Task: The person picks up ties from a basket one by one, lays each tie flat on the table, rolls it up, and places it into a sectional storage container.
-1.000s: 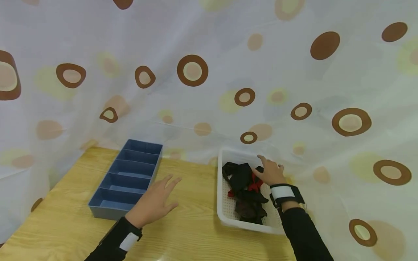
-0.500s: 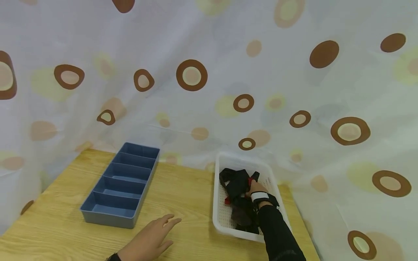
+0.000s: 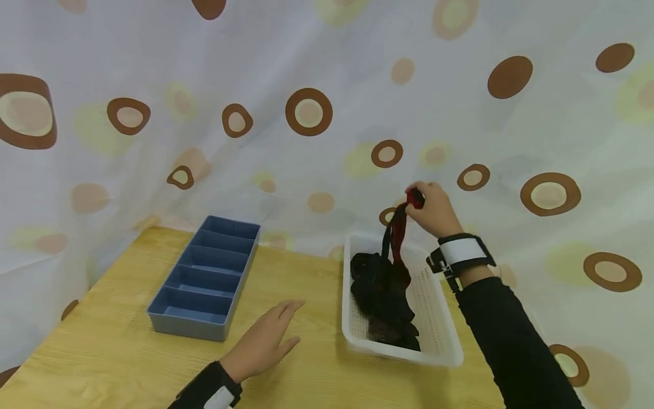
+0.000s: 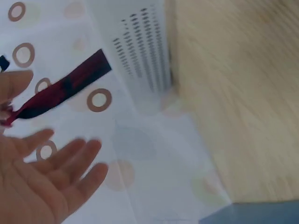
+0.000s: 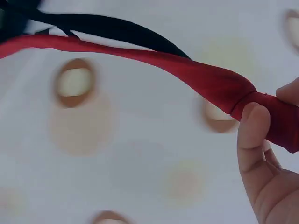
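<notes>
High over the white basket [image 3: 453,346], my right hand [image 3: 434,213] pinches a red necktie [image 3: 398,238] by its knotted end. The tie hangs down with a black strip beside it, its lower part reaching the dark pile [image 3: 378,301] in the basket. In the right wrist view, thumb and fingers [image 5: 254,123] grip the red knot of the tie [image 5: 205,84]. My left hand [image 3: 265,341] holds nothing, its fingers extended above the table between the divided tray [image 3: 189,328] and the basket. The left wrist view shows its palm [image 4: 37,191].
The blue-grey tray on the left has several compartments in a row. Under both containers is a wood-grain table [image 3: 112,363]. A white sheet with brown circles [image 3: 327,57] stands right behind the table and along its right side.
My right hand went down into the basket, took hold of the red necktie and raised it. The left hand, fingers still extended, has shifted slightly to the right.
</notes>
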Tool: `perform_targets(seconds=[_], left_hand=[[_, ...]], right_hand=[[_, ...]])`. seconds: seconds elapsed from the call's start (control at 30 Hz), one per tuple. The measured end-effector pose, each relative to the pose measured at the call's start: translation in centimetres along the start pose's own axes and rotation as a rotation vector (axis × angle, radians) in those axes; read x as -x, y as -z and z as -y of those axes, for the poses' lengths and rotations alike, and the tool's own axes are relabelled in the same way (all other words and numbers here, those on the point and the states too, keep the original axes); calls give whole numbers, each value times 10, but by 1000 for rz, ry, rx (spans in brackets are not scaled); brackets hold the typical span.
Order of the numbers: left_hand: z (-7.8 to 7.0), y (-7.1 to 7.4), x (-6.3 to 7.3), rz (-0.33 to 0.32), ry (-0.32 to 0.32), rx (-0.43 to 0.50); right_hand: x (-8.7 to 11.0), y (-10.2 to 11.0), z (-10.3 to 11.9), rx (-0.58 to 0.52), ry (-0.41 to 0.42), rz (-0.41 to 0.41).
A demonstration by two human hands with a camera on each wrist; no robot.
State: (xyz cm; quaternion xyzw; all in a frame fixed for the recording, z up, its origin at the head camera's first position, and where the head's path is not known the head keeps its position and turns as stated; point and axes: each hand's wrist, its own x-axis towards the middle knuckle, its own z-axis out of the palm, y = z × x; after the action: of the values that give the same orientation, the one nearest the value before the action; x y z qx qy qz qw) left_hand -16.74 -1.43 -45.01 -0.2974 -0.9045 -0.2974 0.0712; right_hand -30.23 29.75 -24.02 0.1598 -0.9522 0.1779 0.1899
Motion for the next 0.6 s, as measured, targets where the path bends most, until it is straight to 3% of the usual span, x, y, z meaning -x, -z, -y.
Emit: perform_targets(seconds=[0.2, 0.33, 0.43, 0.53, 0.6], left_hand=[[-11, 12, -27, -215, 75, 132], [-10, 26, -42, -319, 131, 245], [-5, 38, -46, -397, 175, 298], [2, 44, -44, -427, 188, 329], [7, 43, -41, -382, 171, 345]], right_hand=[[5, 49, 84, -56, 239, -140], [15, 62, 123, -137, 370, -176], [26, 64, 141, -237, 466, -182], [40, 61, 149, -338, 528, -183], [48, 58, 150, -425, 521, -189]])
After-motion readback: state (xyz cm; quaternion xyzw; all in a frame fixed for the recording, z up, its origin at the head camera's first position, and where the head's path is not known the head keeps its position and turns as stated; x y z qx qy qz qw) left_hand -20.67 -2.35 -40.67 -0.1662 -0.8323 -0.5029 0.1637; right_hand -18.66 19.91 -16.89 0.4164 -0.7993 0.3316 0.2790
